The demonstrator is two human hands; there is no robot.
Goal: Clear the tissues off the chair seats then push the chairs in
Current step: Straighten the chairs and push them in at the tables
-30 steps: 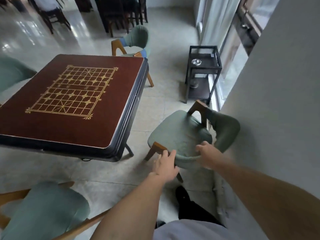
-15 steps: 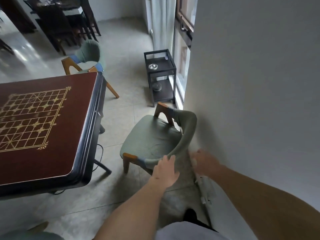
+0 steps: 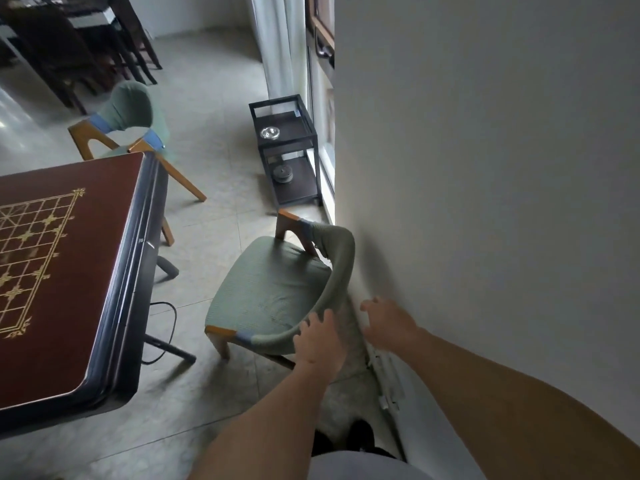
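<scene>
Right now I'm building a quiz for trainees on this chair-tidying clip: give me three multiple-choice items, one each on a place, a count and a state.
1. Where does the near green chair stand?
A. between the table and the wall
B. tucked under the table
C. on top of the black side stand

2. How many green chairs are in view?
A. one
B. two
C. four

3. What is the right hand doing?
A. gripping a tissue
B. hovering open, off the chair
C. pressing on the table

Answers:
1 A: the chair sits on the floor with the table on one side and the wall on the other.
2 B: the near one, plus a far chair behind the table's corner.
3 B: its fingers are spread and hold nothing, while the left hand rests on the backrest.
</scene>
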